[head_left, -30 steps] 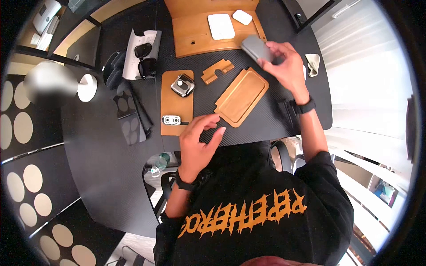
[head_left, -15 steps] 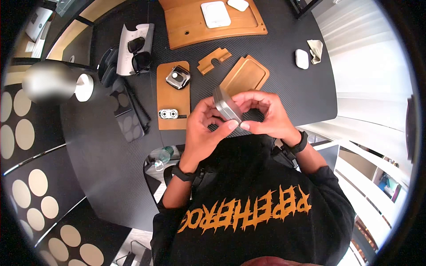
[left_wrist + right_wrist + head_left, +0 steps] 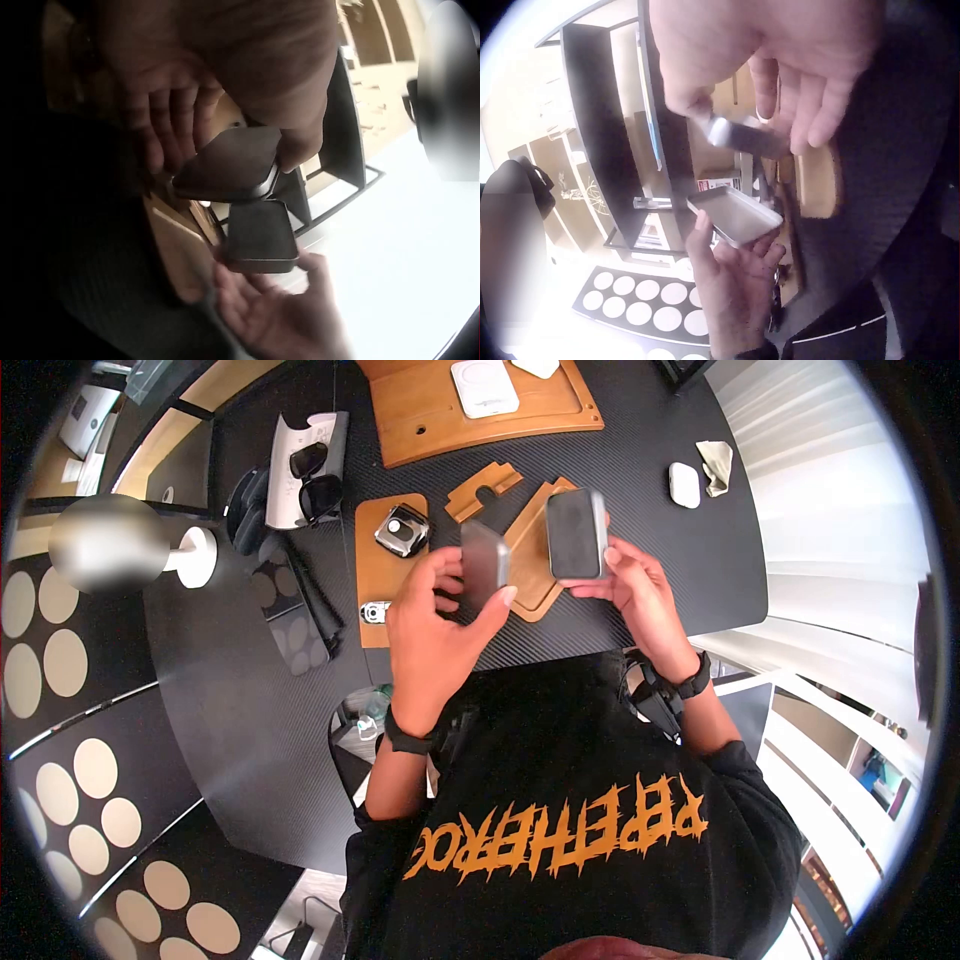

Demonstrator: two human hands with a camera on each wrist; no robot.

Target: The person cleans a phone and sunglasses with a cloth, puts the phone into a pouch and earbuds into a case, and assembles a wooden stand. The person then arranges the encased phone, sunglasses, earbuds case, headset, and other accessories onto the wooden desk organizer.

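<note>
Left hand (image 3: 432, 625) grips tin lid (image 3: 485, 565); right hand (image 3: 645, 595) pinches tin base (image 3: 576, 535) beside it, both above wooden tray (image 3: 537, 595) on bench (image 3: 520, 638).

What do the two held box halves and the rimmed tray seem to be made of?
One box half and the other look like thin metal: satin grey, with glints along their edges. The rimmed tray looks like smooth brown wood, going by its warm tone and neat recess, though moulded leather is possible.

Tan tray (image 3: 540, 600), black shirt (image 3: 600, 760).
</note>
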